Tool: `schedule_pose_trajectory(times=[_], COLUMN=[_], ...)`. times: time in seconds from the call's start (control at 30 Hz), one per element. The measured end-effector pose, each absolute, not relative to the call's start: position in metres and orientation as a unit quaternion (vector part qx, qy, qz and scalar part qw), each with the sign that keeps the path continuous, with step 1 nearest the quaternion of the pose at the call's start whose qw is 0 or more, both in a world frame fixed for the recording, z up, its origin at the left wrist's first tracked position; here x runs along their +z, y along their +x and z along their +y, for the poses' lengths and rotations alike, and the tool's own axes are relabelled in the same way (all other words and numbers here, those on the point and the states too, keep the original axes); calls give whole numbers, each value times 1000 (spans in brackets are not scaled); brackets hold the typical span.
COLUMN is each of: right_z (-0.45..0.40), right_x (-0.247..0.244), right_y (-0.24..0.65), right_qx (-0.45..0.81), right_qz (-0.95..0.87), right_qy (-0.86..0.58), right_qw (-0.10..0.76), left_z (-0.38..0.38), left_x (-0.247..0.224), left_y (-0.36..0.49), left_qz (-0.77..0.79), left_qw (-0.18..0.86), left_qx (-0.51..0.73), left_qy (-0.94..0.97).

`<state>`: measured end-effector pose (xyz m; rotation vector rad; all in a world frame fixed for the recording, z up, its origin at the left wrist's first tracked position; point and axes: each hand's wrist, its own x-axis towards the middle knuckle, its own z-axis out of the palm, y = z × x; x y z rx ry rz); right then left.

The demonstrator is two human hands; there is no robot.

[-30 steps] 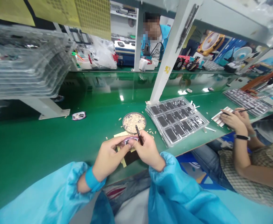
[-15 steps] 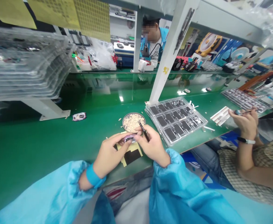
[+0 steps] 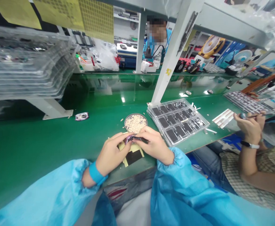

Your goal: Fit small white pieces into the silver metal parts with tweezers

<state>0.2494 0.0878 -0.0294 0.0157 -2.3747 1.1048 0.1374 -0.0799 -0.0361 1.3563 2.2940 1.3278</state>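
Observation:
My left hand [image 3: 110, 150] pinches a small purple-rimmed device casing [image 3: 127, 138] between thumb and fingers, partly hidden by the fingertips. In my right hand [image 3: 155, 143] are slim black tweezers [image 3: 141, 139], lying nearly level with their tip at the casing. Below both hands, a yellow-edged sheet with a black patch [image 3: 134, 157] lies on the green bench. Just beyond them is a round dish [image 3: 147, 121] full of small cream-coloured pieces.
To the right, stacked clear trays [image 3: 172, 144] hold dark screen-like parts. Another purple-rimmed casing [image 3: 82, 116] lies at left, near the stand under a tall tray stack [image 3: 26, 72]. A white post [image 3: 165, 62] rises behind. A co-worker's hands [image 3: 250, 125] work at far right.
My right hand has turned the tweezers from steeply upright to nearly level, bringing them against the casing. The casing has tilted slightly in my left hand. The view has shifted a little.

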Motion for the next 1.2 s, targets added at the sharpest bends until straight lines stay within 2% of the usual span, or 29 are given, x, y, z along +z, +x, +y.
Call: schedule_pose_trajectory(times=[0.2, 0.3, 0.4, 0.5, 0.7, 0.97, 1.1, 1.2], right_z=[91, 95, 103, 109, 103, 102, 106, 106], right_x=[-25, -28, -35, -41, -31, -53, -66, -67], right_y=[238, 230, 222, 217, 237, 281, 277, 273], right_qx=[423, 425, 375, 332, 395, 387, 473, 546], right_qz=[-875, -865, -870, -888, -849, -862, -821, -783], right_qy=[31, -1, -77, -115, -108, -76, -125, -125], right_qw=[232, 265, 311, 296, 336, 318, 295, 272], left_z=[-81, -78, -71, -59, -58, -147, -153, -130], left_x=[-33, -31, -30, -27, -26, -44, -44, -40], left_y=[135, 121, 81, 22, -64, -46, -27, 2], left_qz=[774, 793, 833, 862, 908, 914, 894, 859], left_qw=[72, 45, -3, -42, -64, -51, -25, 43], left_qx=[415, 402, 364, 342, 280, 288, 347, 410], left_qy=[472, 456, 418, 372, 304, 283, 283, 302])
